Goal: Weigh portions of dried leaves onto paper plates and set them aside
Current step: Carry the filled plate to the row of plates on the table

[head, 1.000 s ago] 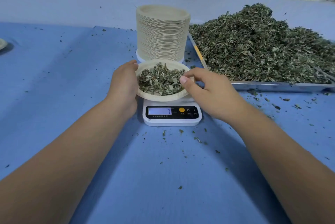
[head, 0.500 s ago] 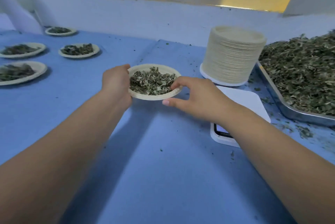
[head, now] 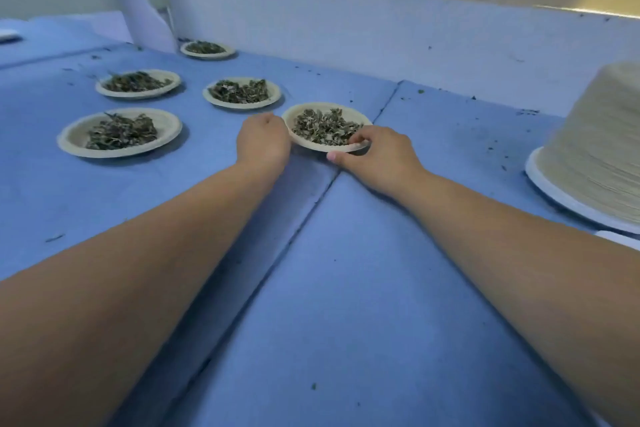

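Head view: paper plate (head: pixel 360 117) of dried leaves (head: pixel 323 127) down at the blue table (head: pixel 346 288), just right of four filled plates (head: pixel 74 146).
Left hand (head: pixel 265 142): fingers curled against the plate's left rim.
Right hand (head: pixel 377 158): thumb and fingers pinch the near rim.
Plate stack (head: pixel 595 142): far right, well apart.

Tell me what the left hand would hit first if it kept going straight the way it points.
The left hand, gripping the left rim of the held plate, points away toward the wall. Straight on, it would probably meet the near rim of the filled plate just beyond, though depth is unclear.
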